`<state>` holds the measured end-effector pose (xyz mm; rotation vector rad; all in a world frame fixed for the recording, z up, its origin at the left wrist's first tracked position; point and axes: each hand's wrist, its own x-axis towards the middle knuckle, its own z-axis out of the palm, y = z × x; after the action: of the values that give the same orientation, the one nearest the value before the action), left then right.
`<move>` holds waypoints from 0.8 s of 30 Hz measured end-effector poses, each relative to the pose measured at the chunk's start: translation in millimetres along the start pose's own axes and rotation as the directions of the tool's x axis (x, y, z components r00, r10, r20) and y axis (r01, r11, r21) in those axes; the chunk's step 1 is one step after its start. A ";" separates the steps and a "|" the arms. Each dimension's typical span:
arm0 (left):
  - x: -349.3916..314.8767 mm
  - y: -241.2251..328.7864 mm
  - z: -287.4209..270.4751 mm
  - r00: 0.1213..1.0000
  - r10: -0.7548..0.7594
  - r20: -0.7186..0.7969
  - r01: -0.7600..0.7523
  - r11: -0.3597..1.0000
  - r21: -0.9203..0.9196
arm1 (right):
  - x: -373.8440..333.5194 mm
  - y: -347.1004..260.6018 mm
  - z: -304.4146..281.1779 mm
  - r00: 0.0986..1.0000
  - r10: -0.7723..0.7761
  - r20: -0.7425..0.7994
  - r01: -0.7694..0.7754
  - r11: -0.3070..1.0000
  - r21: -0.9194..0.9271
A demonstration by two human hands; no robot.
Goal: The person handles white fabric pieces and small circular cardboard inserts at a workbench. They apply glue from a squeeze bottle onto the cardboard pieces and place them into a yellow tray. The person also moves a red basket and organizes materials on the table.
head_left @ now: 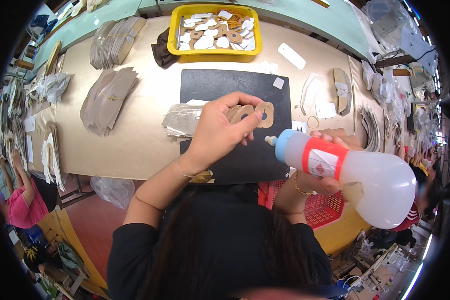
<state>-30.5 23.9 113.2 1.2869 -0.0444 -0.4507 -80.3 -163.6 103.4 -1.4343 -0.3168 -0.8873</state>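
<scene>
Between the thumb and fingers of my left hand [222, 127] is a small fanned stack of tan oval patches [266, 114], each with a dark spot in its middle. My right hand [330, 185] is wrapped round a squeeze bottle [370, 175] of milky white plastic, with a light blue collar and a red band. The bottle lies tilted on its side, its narrow nozzle [271, 140] pointing left, just below the patches and apart from them. Under both hands is a black mat [235, 160]. A pile of greyish fabric pieces [180, 119] sits partly behind my left hand.
A yellow tray [215, 54] of tan and white pieces stands at the back. Bundles of grey-beige cut pieces [107, 100] lie on the left of the table. White pieces [291, 56] and another bundle [342, 90] lie on the right. A red basket [322, 210] is below the table edge.
</scene>
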 end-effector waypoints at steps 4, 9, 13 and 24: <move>4.2 -2.2 -3.3 0.999 -0.031 0.013 0.031 0.999 -0.029 | 5.2 1.1 7.3 0.987 0.067 -0.147 -0.048 0.990 0.133; 4.6 -2.4 4.0 1.000 0.002 -0.001 -0.002 1.000 0.008 | 5.6 7.3 9.7 0.998 -0.036 -0.061 0.027 0.988 -0.149; 3.4 -1.7 4.5 1.000 -0.014 0.003 0.014 1.000 0.013 | 2.6 9.3 12.1 1.000 0.002 0.009 0.000 0.985 -0.170; 72.8 -31.0 -78.3 0.979 -0.076 -0.191 0.158 0.872 0.463 | 4.8 5.9 -5.4 0.949 0.304 -0.090 -0.287 0.944 0.164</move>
<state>48.5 63.9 45.8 1.8207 0.0703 -0.4492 -74.8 -170.9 101.5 -1.2466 -0.0756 -0.6810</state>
